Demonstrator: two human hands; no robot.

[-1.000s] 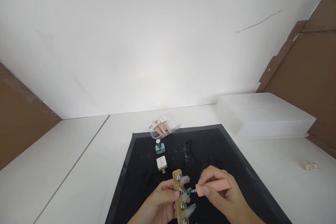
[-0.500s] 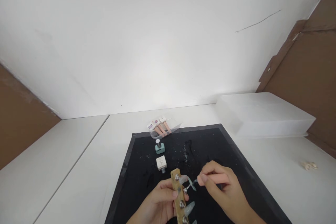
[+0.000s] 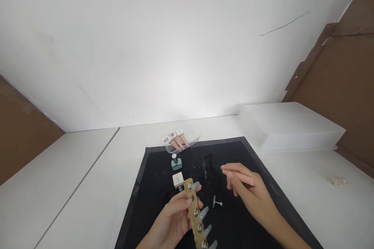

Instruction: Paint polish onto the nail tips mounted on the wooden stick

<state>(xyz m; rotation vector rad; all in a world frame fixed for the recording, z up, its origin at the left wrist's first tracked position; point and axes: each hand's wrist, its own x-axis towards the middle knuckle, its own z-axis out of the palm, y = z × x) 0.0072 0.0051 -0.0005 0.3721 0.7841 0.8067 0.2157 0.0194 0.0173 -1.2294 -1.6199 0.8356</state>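
Note:
My left hand [image 3: 175, 218] is closed around a narrow wooden strip [image 3: 193, 206], held tilted above the black mat. Several silver knobs run along the strip, with pale grey-green false nails such as this nail tip [image 3: 203, 213] sticking out to the right. A dark bare spot shows between the top two knobs. A loose nail tip on a small metal stand [image 3: 216, 202] is apart from both hands, over the mat; whether it touches the mat I cannot tell. My right hand [image 3: 248, 190] grips a peach-coloured brush handle [image 3: 246, 179], mostly covered by the fingers.
On the black mat [image 3: 228, 155] are a white square bottle [image 3: 178, 179] and a green bottle [image 3: 176, 164] with a dark neck. Behind them, a clear tray [image 3: 194, 140] holds peach-handled bottles. At right sit a white box [image 3: 295, 128] and small beige pieces [image 3: 338, 181].
The loose nail tip and its stand have come away from the strip and my left hand. My right hand has lifted and turned with the brush; the strip has shifted slightly left and up.

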